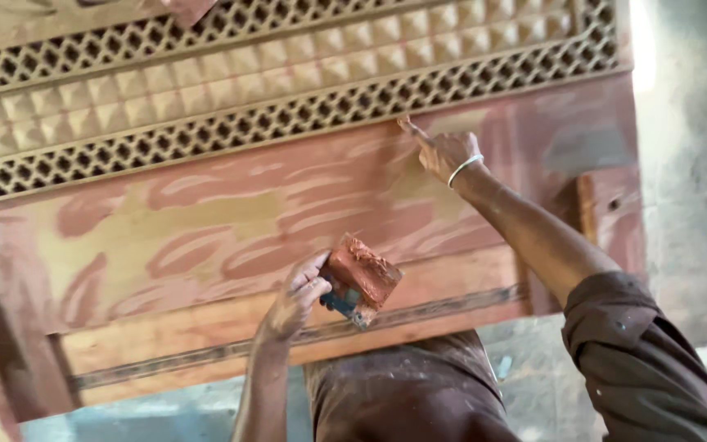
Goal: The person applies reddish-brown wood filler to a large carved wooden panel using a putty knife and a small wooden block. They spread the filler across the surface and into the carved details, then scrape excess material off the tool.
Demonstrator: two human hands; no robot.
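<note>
Carved panel (pixel 288 82) cut off top, left; putty block (pixel 359 278) underside hidden.

Wood panel (pixel 231 221): tan/yellowish w/ reddish-brown putty smears in curved strokes. Carved bands (pixel 288 74) above are pale tan: diamond lattice rows w/ a raised pyramid-stud row btwn. Scraper pad (pixel 359 278) is caked red-brown w/ blue underside; wrist band (pixel 464 168) white, sleeve (pixel 648 360) and trousers (pixel 407 397) dark brown w/ pale dust specks.
</note>
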